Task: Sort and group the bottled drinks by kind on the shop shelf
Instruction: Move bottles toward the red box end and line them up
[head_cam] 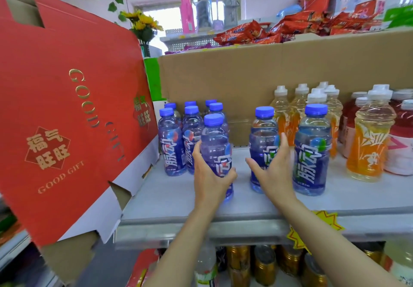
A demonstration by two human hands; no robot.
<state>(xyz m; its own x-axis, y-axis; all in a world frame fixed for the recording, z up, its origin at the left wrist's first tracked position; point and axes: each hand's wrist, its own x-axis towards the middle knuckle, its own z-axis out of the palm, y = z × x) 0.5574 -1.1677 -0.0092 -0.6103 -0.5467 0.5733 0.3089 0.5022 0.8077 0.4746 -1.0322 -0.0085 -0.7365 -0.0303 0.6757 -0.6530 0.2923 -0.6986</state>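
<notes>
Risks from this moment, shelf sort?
1. The left hand grips a blue bottle close to the blue cluster; sliding it in could topple neighbours.
2. The right hand, fingers spread, reaches the middle blue bottle; a push instead of a grip might tip it into the orange bottles.

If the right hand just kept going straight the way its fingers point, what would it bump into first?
Most likely the blue-capped bottle standing alone in the middle of the shelf. The right hand is open, fingers spread, pointing up and away at that bottle, and seems about to touch it, though depth is hard to judge.
</notes>
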